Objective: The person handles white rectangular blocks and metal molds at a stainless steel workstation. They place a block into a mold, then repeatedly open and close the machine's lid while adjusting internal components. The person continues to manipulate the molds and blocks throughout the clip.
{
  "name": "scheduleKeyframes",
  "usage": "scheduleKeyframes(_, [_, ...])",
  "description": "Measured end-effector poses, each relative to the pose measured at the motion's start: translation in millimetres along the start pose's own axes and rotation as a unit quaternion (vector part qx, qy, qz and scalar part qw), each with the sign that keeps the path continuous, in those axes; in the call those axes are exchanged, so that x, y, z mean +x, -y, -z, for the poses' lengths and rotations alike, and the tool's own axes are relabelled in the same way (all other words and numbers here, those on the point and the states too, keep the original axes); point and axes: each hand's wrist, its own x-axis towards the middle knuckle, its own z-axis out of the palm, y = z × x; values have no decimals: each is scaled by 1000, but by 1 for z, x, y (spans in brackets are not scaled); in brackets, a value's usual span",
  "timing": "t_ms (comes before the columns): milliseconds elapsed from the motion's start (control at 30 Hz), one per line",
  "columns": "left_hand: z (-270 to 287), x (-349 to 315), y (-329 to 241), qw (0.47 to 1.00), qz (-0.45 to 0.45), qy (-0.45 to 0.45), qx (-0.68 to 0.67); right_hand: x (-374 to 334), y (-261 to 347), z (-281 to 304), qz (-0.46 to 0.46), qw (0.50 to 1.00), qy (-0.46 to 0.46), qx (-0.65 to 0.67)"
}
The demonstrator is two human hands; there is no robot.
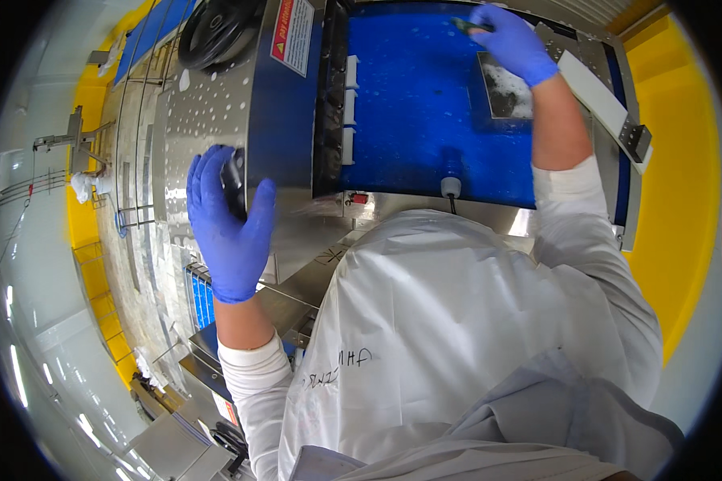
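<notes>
My right hand (pixel 515 46), in a blue-purple glove, reaches to the far side of a blue conveyor belt (pixel 409 88). Its fingers are closed on a small dark-green scouring pad (pixel 464 26), mostly covered by the hand. Beside it, a steel plate (pixel 505 90) carries white foam. My left hand (pixel 231 224), gloved alike, rests at the edge of a wet steel machine housing (pixel 285 120). Its fingers are stretched out and the thumb stands apart, next to a black knob (pixel 234 183) partly hidden by the hand.
A black handwheel (pixel 217 32) sits on the housing at the far left. White blocks (pixel 350 104) line the belt's left side. A cable plug (pixel 452 186) is at its near edge. A long white bar (pixel 594 94) lies right of the belt, before a yellow surface (pixel 674 144).
</notes>
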Motion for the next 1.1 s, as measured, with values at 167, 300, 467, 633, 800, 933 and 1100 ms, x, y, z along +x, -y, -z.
scheduleKeyframes(167, [-5, -5, -1, 985, 113, -27, -129, 83, 39, -166, 21, 993, -68, 98])
scheduleKeyframes(300, [-2, 3, -4, 983, 148, -4, -110, 166, 45, -254, 32, 984, -29, 172])
scheduleKeyframes(467, [-2, -7, 7, 985, 147, -13, -94, 192, 68, -284, 93, 989, 100, -48])
scheduleKeyframes(633, [-5, -1, 5, 979, 165, -12, -119, 242, 44, -307, 35, 995, 69, -65])
scheduleKeyframes(800, [-3, -1, 4, 981, 161, -9, -104, 201, 48, -288, 164, 979, 99, -73])
scheduleKeyframes(933, [-3, 8, 5, 983, 154, -4, -100, 223, 47, -273, 87, 987, 96, -95])
scheduleKeyframes(1100, [-3, -1, 6, 980, 164, -16, -109, 181, 62, -264, 120, 979, 142, -89])
